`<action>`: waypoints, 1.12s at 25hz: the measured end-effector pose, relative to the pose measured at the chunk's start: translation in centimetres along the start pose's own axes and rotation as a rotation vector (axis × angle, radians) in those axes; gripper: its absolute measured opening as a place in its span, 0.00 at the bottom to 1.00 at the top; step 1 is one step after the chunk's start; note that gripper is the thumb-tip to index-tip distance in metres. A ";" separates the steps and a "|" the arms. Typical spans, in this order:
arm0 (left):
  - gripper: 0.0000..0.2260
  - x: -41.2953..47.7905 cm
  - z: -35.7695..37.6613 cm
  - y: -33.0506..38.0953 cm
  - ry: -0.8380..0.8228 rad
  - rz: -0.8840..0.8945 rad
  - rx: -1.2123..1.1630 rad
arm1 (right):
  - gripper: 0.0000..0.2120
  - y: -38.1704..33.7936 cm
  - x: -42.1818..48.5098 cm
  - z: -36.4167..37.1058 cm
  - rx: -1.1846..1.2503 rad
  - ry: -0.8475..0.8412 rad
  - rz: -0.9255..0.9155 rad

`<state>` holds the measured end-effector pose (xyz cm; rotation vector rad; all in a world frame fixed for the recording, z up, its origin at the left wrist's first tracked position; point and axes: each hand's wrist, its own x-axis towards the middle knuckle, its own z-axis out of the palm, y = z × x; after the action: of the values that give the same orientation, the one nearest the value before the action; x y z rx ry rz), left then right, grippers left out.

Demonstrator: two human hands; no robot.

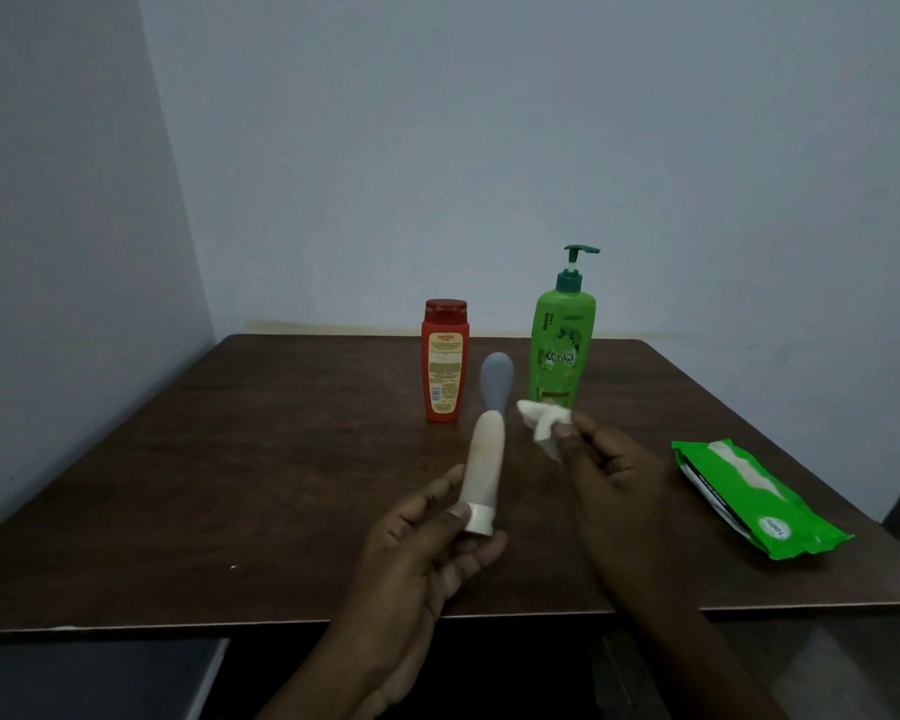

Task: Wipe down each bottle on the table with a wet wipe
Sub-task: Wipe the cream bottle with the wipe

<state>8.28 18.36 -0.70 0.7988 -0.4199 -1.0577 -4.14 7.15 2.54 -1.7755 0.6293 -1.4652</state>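
Red bottle [445, 362] w/ red cap and green pump bottle [562, 350] stand upright at back of counter [230, 459], near each other but apart. Contents of both can't be told. Green wipes pack [749, 498] lies flat at right, well apart from bottles; a pale strip shows along its top. Left hand [427, 558] holds small cream bottle [484, 470] above counter, grip pinching its white cap end, blue-grey far end pointing away, tilted. Right hand [609, 475] just beside it, grip pinching crumpled white wet wipe [544, 420], wipe not touching cream bottle.
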 end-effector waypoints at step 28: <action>0.13 1.0 0.1 3.0 0.039 -0.081 0.000 | 0.08 -0.3 -1.5 -0.2 0.197 -0.097 0.164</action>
<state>10.49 18.16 1.58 0.8406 -0.3567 -1.1159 -4.70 8.45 1.87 -1.5935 0.5477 -1.2764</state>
